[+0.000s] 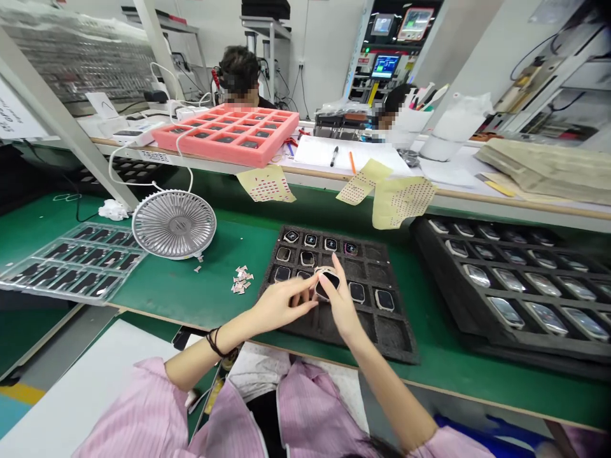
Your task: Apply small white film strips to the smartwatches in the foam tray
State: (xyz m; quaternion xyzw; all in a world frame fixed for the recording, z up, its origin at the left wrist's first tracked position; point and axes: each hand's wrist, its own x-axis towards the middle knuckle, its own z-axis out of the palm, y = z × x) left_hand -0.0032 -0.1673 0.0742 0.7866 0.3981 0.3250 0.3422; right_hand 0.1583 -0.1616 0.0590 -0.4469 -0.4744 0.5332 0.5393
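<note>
Over a black foam tray [396, 331], both my hands meet around one smartwatch case [326, 286] with a dark screen. My right hand [340, 296] grips it from the right, thumb across its face. From the left, my left hand [286, 300] pinches at the case's edge with thumb and fingers; part of that grip is hidden. More watch cases sit in the tray's pockets, among them a watch case [384, 299] at the right and a lit watch case [351, 248] in the back row. Several pockets hold nothing.
A grey fan [174, 224] stands left, beside small scraps [242, 280] and a clear tray of black parts [71, 261]. Stacked foam trays [458, 299] of watches lie right. Above, the shelf carries a pink foam tray [229, 137]; yellow sticker sheets [403, 200] hang off its edge. Two people sit beyond.
</note>
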